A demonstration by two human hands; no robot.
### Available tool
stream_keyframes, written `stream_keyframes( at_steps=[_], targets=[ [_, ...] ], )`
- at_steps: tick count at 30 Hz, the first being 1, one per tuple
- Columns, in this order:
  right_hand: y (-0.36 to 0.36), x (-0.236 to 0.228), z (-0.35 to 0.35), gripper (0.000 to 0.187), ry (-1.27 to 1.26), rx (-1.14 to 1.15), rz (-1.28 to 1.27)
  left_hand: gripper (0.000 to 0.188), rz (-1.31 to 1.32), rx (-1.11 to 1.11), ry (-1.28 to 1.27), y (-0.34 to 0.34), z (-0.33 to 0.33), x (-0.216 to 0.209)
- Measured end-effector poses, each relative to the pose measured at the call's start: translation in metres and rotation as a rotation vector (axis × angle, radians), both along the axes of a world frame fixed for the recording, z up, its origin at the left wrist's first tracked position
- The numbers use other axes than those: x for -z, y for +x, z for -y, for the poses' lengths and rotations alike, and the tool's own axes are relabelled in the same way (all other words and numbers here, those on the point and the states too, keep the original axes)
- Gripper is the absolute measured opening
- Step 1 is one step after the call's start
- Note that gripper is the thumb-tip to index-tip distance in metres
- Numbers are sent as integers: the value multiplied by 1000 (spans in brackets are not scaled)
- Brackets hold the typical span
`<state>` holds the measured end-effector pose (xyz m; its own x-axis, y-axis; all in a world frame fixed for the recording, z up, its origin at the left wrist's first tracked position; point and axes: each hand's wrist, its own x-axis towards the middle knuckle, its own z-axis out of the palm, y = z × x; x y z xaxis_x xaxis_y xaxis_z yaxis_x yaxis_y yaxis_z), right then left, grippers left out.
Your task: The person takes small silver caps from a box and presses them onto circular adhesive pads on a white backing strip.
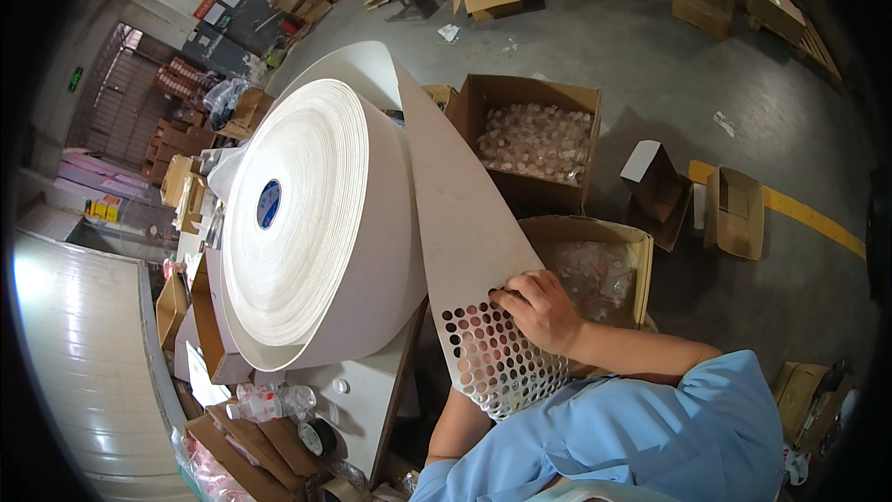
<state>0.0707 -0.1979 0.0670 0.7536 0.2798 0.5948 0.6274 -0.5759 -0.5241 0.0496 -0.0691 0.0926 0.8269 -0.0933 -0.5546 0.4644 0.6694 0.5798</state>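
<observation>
A wide white strip point(465, 223) comes off a big white roll point(321, 204) and slopes down toward my lap. Its lower end is punched with rows of round holes, and this perforated part droops in front of my body. My right hand point(541, 312) lies at the upper edge of the holes, fingers bent and closed with their tips against the strip. Anything pinched there is too small to make out. My left hand point(483, 346) is behind the perforated part; only bits of skin show through the holes, so its fingers are hidden.
Beyond the strip stands a cardboard box point(478, 102) full of small translucent round pieces. A lower box point(643, 270) holds clear plastic bits. The roll rests on a table point(367, 400) with plastic bottles point(274, 402) and a tape roll point(318, 437). Smaller open cartons point(734, 214) sit on the right.
</observation>
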Motion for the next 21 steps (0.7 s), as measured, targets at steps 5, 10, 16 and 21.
stream_keyframes(
  at_steps=[5,10,16,21],
  targets=[
    [1,3,2,27,265,-97,-159,23,-9,-27,-5,-2,-8,-9],
    [-4,-8,26,26,480,-98,-444,19,402,-412,-63,-37,-102,-2],
    [-28,9,31,15,808,-229,-842,9,563,-104,440,-59,-27,-75],
    [-37,15,39,35,1887,-369,-1808,21,743,422,992,-21,45,-3]
  ],
)
